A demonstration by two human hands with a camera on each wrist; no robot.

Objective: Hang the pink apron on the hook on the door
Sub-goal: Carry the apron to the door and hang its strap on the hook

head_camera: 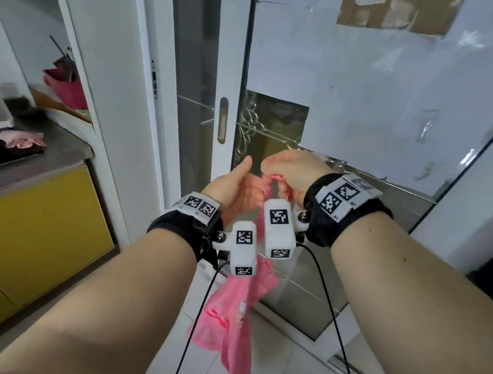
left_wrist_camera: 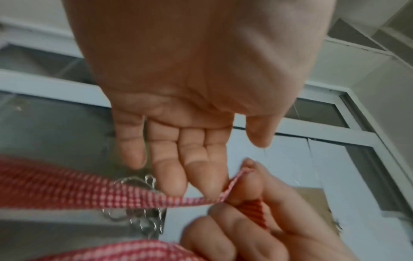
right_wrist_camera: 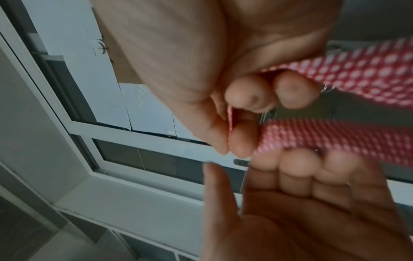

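The pink checked apron (head_camera: 230, 317) hangs bunched below and between my wrists, in front of a glass sliding door (head_camera: 362, 92). My right hand (head_camera: 272, 178) pinches a fold of the apron's strap (right_wrist_camera: 335, 137) between thumb and forefinger (right_wrist_camera: 230, 141), and its other fingers curl over the strap. My left hand (head_camera: 251, 181) faces it palm-in with the thumb up. Its straight fingertips (left_wrist_camera: 176, 183) touch the strap (left_wrist_camera: 89, 192) without gripping it. In the right wrist view a small hook-like fitting (right_wrist_camera: 101, 47) shows on the white panel high on the door.
A yellow cabinet (head_camera: 32, 230) with a steel counter (head_camera: 52, 155) stands at the left, carrying a pink cloth (head_camera: 21, 139) and a red container (head_camera: 68, 86). The door has a slim handle (head_camera: 222, 121) and cardboard (head_camera: 397, 10) taped up high. Black cables (head_camera: 328, 294) hang from my wrists.
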